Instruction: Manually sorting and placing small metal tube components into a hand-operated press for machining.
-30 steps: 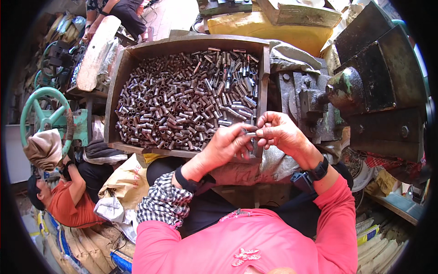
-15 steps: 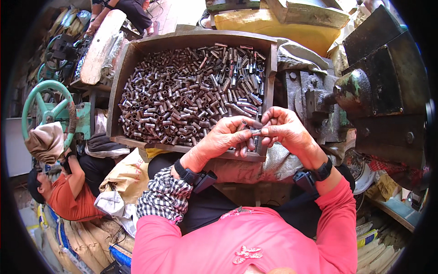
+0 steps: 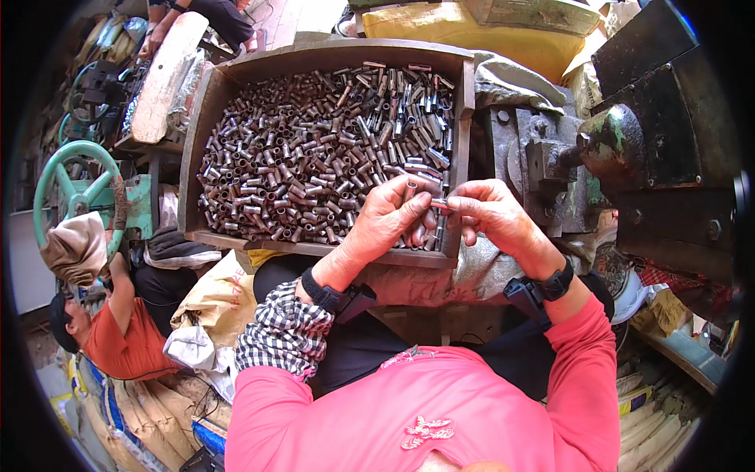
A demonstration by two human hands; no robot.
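Observation:
Both my hands meet over the near right corner of a wooden tray (image 3: 191, 157) heaped with short dark metal tubes (image 3: 275, 165). My left hand (image 3: 385, 216) is closed, with one metal tube (image 3: 410, 189) standing up between its fingers. Another small metal tube (image 3: 439, 203) lies between the two hands, pinched by my left thumb and by the thumb and finger of my right hand (image 3: 489, 211). The lower fingers of my left hand curl inward, and what they hold is hard to make out. Shinier, longer tubes (image 3: 429, 126) lie along the tray's right side.
A heavy dark machine (image 3: 661, 149) stands close on the right. Left of the tray is a green handwheel (image 3: 79, 189) with a cloth (image 3: 75, 250) on it. A person in an orange shirt (image 3: 126, 338) is at lower left; another person's arm (image 3: 161, 31) shows at upper left.
The tray and machine sit slightly higher in the picture. My right fingers have drawn closer together around the small tube. The tube in my left hand stands more upright.

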